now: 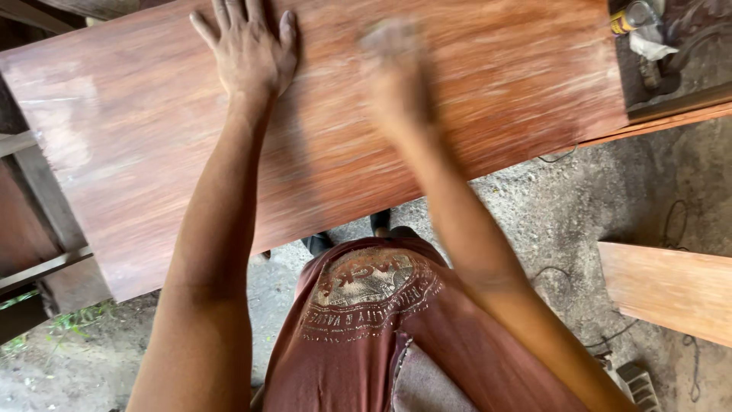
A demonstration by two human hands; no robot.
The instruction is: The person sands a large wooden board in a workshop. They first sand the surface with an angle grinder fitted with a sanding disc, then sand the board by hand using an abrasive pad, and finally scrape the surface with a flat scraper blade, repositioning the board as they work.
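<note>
A wide reddish-brown wooden board [488, 91] lies across the view in front of me, dusty in pale patches. My left hand [248, 49] rests flat on it with fingers spread, holding nothing. My right hand [396, 72] is on the board to the right of it, blurred by motion. It seems closed over something pale, possibly a sanding pad or cloth, but the blur hides what it is.
A yellow-and-grey object [631, 17] and a crumpled pale rag [652, 46] lie on a dark surface at the top right. A lighter plank [671, 286] juts in at the right. Cables [671, 221] trail over the concrete floor. Dark wooden frames [34, 259] stand at the left.
</note>
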